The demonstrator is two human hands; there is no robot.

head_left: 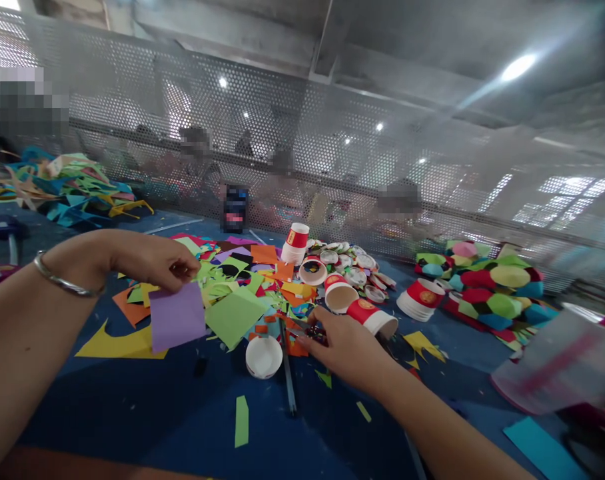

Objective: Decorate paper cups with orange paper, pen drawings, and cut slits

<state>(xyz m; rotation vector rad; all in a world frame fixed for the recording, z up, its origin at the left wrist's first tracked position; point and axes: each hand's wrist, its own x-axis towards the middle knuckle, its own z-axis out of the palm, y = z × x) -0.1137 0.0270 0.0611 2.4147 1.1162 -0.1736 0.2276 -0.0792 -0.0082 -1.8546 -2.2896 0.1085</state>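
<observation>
My left hand [155,259], a bangle on its wrist, pinches the top edge of a square of purple paper [178,319]. On the right, my right hand [350,343] is closed around a small pair of scissors [316,333]; their handles are partly hidden by the fingers, and the blades point left. Between the hands lies a light green paper sheet [236,313], with a white paper cup [264,357] just in front of it. Yellow paper with a curved cut-out [125,343] rests under the purple square.
Paper scraps pile up across the blue table [182,413]. Several red-and-white paper cups [365,315] lie near my right hand, beside heaped cup bottoms [355,277]. Colourful paper-covered pieces [497,290] and a translucent container [547,367] stand right. A perforated metal screen [302,140] runs behind.
</observation>
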